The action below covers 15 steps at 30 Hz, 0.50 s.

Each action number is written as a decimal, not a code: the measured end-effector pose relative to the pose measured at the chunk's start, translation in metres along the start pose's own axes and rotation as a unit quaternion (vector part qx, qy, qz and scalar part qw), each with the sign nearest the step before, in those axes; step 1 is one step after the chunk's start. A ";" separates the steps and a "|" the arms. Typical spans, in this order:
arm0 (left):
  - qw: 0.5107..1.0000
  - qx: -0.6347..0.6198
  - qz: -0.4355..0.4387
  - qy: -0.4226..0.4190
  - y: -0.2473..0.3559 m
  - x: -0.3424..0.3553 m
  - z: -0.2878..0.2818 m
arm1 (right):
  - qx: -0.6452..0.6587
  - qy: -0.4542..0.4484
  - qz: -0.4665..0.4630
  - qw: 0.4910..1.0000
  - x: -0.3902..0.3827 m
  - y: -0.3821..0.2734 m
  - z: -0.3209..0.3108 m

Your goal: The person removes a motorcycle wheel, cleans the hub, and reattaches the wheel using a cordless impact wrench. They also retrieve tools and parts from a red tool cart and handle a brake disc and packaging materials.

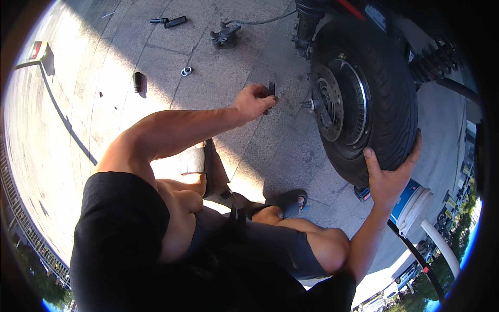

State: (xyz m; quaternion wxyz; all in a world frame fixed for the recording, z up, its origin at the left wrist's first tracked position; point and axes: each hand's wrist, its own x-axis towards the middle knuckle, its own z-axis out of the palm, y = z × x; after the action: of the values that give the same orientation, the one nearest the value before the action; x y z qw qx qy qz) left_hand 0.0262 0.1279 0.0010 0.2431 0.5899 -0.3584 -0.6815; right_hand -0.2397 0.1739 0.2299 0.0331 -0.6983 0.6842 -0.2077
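My left hand [257, 102] is closed on a small dark metal piece [272, 87], held over the paving left of a black-tyred wheel [390, 88]. My right hand [390, 169] grips the lower part of that tyre, fingers round its right side and thumb on the near sidewall. The wheel has a perforated brake disc [332, 91], with an axle end [309, 104] sticking out toward my left hand. A brake caliper [224, 37] with a hose attached lies on the ground beyond.
A black socket [137, 82], a silver nut [186, 71] and dark tools [174, 22] lie on the pavement [171, 93]. A fork leg [306, 26] and coil-spring shock [431, 62] stand by the wheel. A blue-and-white bucket [410, 205] is beside my right arm.
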 end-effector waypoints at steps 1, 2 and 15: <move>0.996 0.078 -0.010 0.040 -0.008 0.001 -0.016 | 0.003 0.005 -0.004 1.000 0.000 0.000 0.001; 0.979 0.182 -0.031 0.091 -0.016 0.003 -0.036 | 0.004 0.010 -0.007 1.000 0.000 0.001 0.001; 0.966 0.221 -0.029 0.128 -0.024 0.008 -0.094 | 0.026 0.014 -0.009 1.000 0.002 0.002 0.001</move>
State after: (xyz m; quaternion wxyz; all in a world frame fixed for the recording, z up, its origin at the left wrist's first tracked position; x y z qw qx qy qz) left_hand 0.1185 0.1177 -0.0273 0.1301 0.7214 -0.4487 -0.5111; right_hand -0.2410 0.1720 0.2288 0.0396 -0.7005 0.6725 -0.2355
